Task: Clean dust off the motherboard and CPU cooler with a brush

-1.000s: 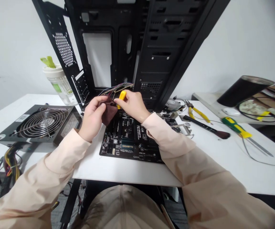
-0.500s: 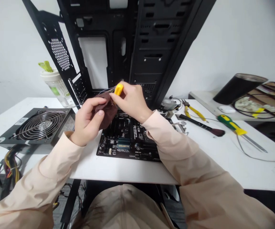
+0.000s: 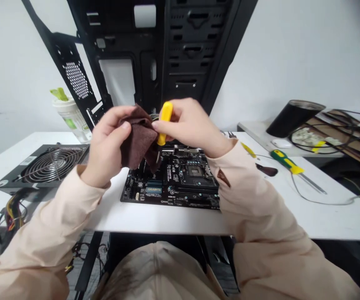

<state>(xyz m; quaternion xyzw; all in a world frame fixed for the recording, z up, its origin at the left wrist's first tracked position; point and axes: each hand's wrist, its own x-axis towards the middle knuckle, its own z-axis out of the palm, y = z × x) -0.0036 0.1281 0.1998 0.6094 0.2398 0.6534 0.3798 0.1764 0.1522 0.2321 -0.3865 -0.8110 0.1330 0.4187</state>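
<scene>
Above the circuit board, toward its far left part, a dark brown cloth and a tool with a yellow handle are held up by two bare hands in beige sleeves. The cloth is pinched by the left hand, with the thumb pressed on its near face and the fingers curled behind; its lower folds are hung over the board's far left corner. The yellow handle is gripped near upright by the right hand, between the thumb and the bent fingers, just beside the cloth's right edge. Below the handle a thin shaft is partly shown; how far it is covered by the cloth cannot be told.

The board, marked GIGABYTE, is laid flat on a white table. Behind the board, a tall, open black computer case is stood upright. To the left of the board, a power supply is set with its round fan grille facing up, and beyond it a clear bottle with a green-tabled lid is placed. To the right of the board, a green and yellow screwdriver is laid beside a dark brush, which is partly hidden by the sleeve. Farther right and behind, a black cylinder is tilted near tangled cables.
</scene>
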